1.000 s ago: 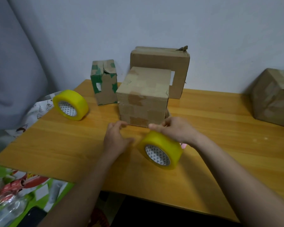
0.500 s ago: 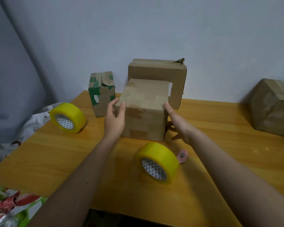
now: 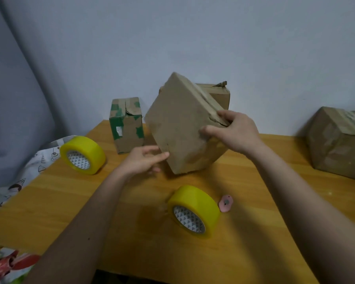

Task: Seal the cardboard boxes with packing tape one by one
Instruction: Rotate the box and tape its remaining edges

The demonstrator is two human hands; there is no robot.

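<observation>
Fingers (image 3: 219,115) of right hand (image 3: 237,133) around tilted cardboard box (image 3: 178,128).

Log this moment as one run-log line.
step: turning box | right hand: grips tilted box | left hand: open, fingertips at box | near tape roll: untouched on table

Tilted box (image 3: 180,128) mid table (image 3: 90,201), tape roll (image 3: 193,210) in front, 2nd roll (image 3: 82,154) left, another box (image 3: 338,142) far right

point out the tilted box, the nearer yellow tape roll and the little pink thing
tilted box (image 3: 178,128), head view, on its broad brown face
nearer tape roll (image 3: 197,198), head view, on its yellow outer band
pink thing (image 3: 225,203), head view, on its middle
</observation>
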